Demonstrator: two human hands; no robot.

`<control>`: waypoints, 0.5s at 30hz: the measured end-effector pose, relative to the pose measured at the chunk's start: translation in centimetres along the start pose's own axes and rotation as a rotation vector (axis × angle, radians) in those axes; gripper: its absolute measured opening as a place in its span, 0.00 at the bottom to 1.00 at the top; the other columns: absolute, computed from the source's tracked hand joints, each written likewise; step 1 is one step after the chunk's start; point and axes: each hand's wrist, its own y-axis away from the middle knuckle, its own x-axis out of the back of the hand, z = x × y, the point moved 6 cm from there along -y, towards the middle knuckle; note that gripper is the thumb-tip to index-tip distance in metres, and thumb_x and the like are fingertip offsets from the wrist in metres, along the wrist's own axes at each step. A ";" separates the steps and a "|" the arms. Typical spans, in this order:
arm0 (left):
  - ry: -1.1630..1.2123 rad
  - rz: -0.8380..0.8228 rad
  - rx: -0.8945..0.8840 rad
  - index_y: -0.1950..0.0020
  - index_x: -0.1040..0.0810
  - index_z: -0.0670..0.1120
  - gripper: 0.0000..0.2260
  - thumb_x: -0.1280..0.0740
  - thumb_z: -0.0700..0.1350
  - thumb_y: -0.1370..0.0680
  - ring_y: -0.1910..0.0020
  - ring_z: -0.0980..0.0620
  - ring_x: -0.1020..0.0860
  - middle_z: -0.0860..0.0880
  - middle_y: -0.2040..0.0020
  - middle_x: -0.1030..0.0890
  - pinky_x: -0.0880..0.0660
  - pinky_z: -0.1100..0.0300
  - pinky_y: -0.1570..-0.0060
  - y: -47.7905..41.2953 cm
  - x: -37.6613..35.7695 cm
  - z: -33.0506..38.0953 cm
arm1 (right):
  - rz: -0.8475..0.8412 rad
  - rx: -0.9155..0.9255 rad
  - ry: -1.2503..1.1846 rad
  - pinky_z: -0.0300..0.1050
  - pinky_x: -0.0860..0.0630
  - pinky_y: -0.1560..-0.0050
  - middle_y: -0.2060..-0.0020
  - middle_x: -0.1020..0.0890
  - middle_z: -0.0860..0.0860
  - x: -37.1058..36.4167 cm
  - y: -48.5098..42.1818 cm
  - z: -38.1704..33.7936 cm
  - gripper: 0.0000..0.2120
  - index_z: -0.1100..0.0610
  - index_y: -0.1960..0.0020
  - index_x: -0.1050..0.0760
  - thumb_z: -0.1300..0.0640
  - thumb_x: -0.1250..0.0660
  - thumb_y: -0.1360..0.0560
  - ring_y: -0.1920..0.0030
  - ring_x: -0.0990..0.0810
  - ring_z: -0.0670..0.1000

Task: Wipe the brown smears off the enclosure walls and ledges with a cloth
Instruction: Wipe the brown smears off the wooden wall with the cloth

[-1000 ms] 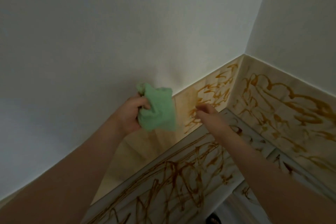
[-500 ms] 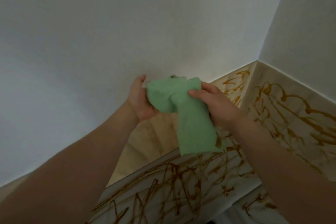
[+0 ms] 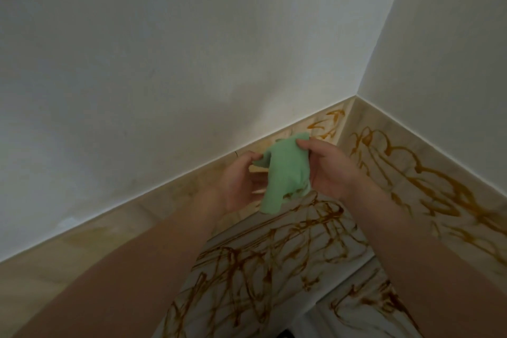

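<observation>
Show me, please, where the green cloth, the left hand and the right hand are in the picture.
green cloth (image 3: 282,170): head view, middle of the hanging fabric.
left hand (image 3: 241,186): head view, on the palm beside the cloth.
right hand (image 3: 332,170): head view, on the back of the hand.

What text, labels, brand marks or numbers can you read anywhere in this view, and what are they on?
None: no readable text, label, brand or number shows.
green cloth, held between left hand and right hand: plain, no tag or print visible.
brown smears on the ledge and side panels: scribbled marks only, not letters.
white walls: bare.
</observation>
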 end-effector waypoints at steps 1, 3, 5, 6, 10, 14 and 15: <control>0.048 0.008 -0.048 0.37 0.26 0.46 0.15 0.39 0.52 0.19 0.54 0.45 0.20 0.41 0.47 0.21 0.23 0.53 0.54 -0.3 0.0 0.3 | 0.005 0.007 -0.002 0.54 0.17 0.45 0.39 0.17 0.63 0.1 -0.1 -0.1 0.18 0.67 0.34 0.24 0.57 0.41 0.17 0.41 0.16 0.61; 0.141 0.030 -0.151 0.29 0.29 0.47 0.18 0.37 0.46 0.19 0.53 0.45 0.20 0.41 0.43 0.22 0.21 0.53 0.55 -0.5 0.1 1.0 | 0.042 0.021 0.015 0.54 0.17 0.45 0.40 0.16 0.62 0.7 -0.4 -0.2 0.16 0.66 0.35 0.23 0.57 0.42 0.16 0.42 0.16 0.60; 0.154 0.089 -0.240 0.26 0.32 0.49 0.21 0.36 0.40 0.18 0.52 0.43 0.18 0.41 0.40 0.21 0.20 0.51 0.55 -0.5 0.8 1.8 | 0.088 0.010 0.080 0.56 0.18 0.41 0.39 0.16 0.62 1.6 -0.7 0.0 0.16 0.66 0.35 0.23 0.57 0.42 0.15 0.40 0.16 0.60; 0.122 0.126 -0.274 0.26 0.32 0.50 0.21 0.35 0.38 0.18 0.51 0.43 0.17 0.41 0.40 0.20 0.19 0.51 0.55 -0.3 1.2 2.2 | 0.119 0.000 0.132 0.58 0.19 0.39 0.39 0.17 0.62 2.2 -0.9 0.3 0.16 0.66 0.34 0.24 0.58 0.41 0.16 0.39 0.16 0.61; -0.267 0.251 -0.405 0.29 0.27 0.50 0.16 0.35 0.39 0.16 0.50 0.47 0.16 0.41 0.42 0.19 0.17 0.56 0.57 0.6 2.3 3.7 | 0.405 0.025 0.536 0.56 0.19 0.41 0.41 0.20 0.58 4.5 -0.5 0.3 0.19 0.56 0.33 0.31 0.57 0.29 0.21 0.44 0.18 0.57; -0.619 0.235 -0.396 0.32 0.24 0.47 0.13 0.32 0.45 0.17 0.45 0.50 0.19 0.43 0.37 0.20 0.19 0.55 0.46 1.1 2.0 4.4 | 0.292 0.132 0.819 0.29 0.26 0.61 0.47 0.19 0.48 3.5 0.2 -0.3 0.20 0.47 0.31 0.28 0.58 0.30 0.21 0.52 0.19 0.43; -0.752 0.213 -0.377 0.31 0.24 0.48 0.17 0.29 0.47 0.19 0.42 0.50 0.20 0.46 0.36 0.21 0.20 0.56 0.43 1.1 1.8 4.5 | 0.226 0.121 0.891 0.27 0.27 0.60 0.46 0.18 0.47 3.1 0.2 -0.2 0.19 0.47 0.31 0.25 0.58 0.30 0.20 0.51 0.20 0.41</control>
